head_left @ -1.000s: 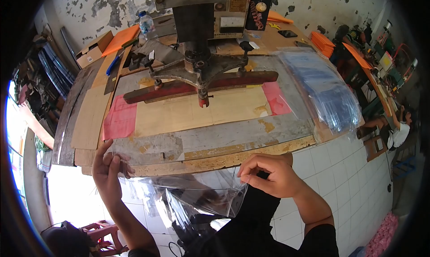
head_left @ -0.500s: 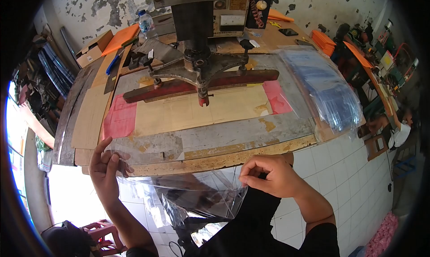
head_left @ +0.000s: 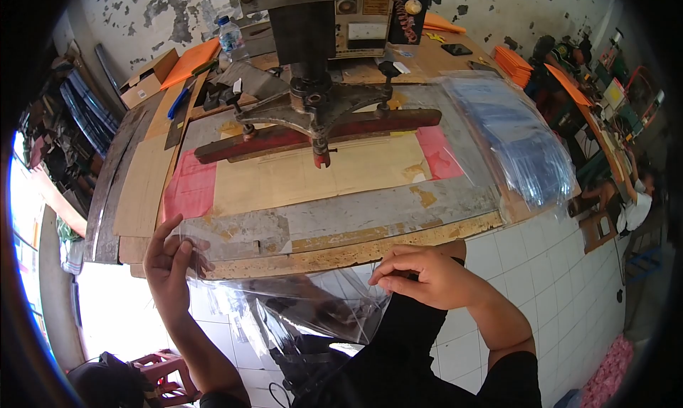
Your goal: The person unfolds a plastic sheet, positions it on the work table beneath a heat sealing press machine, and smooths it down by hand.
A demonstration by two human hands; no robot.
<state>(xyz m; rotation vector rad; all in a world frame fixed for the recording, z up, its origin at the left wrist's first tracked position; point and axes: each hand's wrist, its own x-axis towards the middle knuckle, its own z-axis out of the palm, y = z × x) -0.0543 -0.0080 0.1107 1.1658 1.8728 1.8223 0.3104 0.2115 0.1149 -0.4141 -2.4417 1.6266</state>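
A clear plastic sheet [head_left: 313, 305] hangs between my hands in front of the table's near edge, shiny and creased. My left hand [head_left: 171, 262] grips its left end, thumb pressed to the fingers and index finger raised. At the other end, my right hand [head_left: 413, 274] pinches the sheet's edge between thumb and fingertips. Beyond my hands lies a grey metal plate [head_left: 341, 226] bearing a pale yellow sheet [head_left: 320, 177] with pink pieces at both ends. Above it stands a press head [head_left: 313, 109] with a long reddish bar.
A stack of clear plastic sheets [head_left: 523, 141] lies at the table's right. Orange sheets [head_left: 512, 66], a phone [head_left: 457, 50], a water bottle [head_left: 231, 38], a blue cutter [head_left: 178, 103] and a cardboard box [head_left: 149, 77] sit farther back. A red stool [head_left: 167, 376] stands at lower left.
My right hand has shifted slightly left with its end of the plastic sheet, which sags and folds a little differently. My left hand stays nearly in place.
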